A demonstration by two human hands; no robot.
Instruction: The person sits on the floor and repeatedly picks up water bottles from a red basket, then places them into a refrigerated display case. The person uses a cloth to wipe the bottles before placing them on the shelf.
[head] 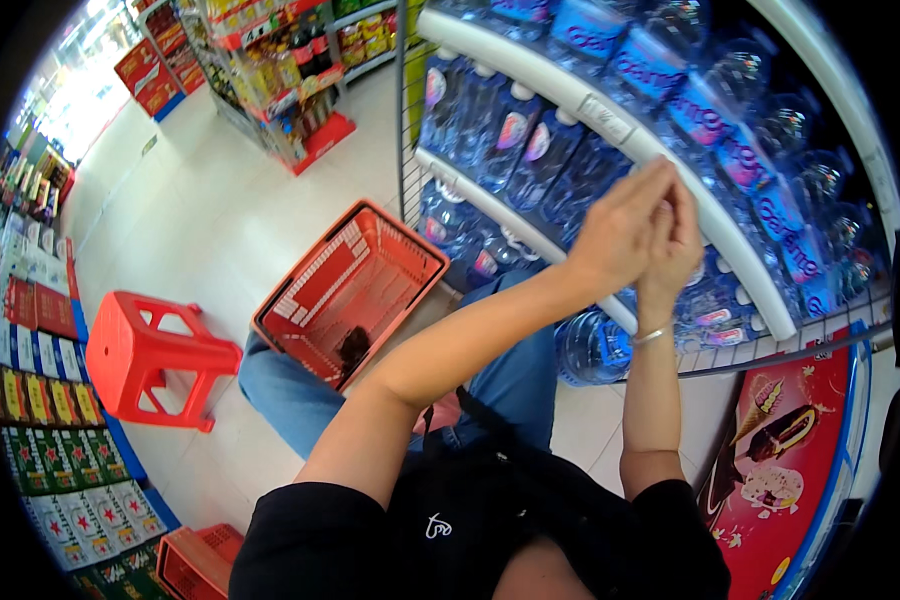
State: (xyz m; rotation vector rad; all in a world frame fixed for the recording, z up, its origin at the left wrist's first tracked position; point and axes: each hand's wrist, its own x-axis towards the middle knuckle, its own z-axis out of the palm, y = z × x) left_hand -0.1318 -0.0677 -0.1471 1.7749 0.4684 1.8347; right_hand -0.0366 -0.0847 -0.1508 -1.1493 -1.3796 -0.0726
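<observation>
My left hand (616,236) and my right hand (667,262) are pressed together in front of the white front rail (540,71) of a drinks shelf. The fingers of both point up toward the rail. Whatever may lie between the palms is hidden. A thin bracelet (652,334) circles the right wrist. Behind the hands stand shrink-wrapped packs of water bottles (506,139) with white caps. Larger bottles with blue and pink labels (709,112) fill the tier above. By my left knee, a red plastic shopping basket (307,281) holds a small dark item (355,345).
A red plastic stool (131,356) lies on its side at left. Beer cartons (94,517) line the left edge near another red basket (187,559). A large water bottle (589,349) stands on the floor; a red ice-cream freezer (787,450) is at right. Snack shelves (285,82) stand farther back.
</observation>
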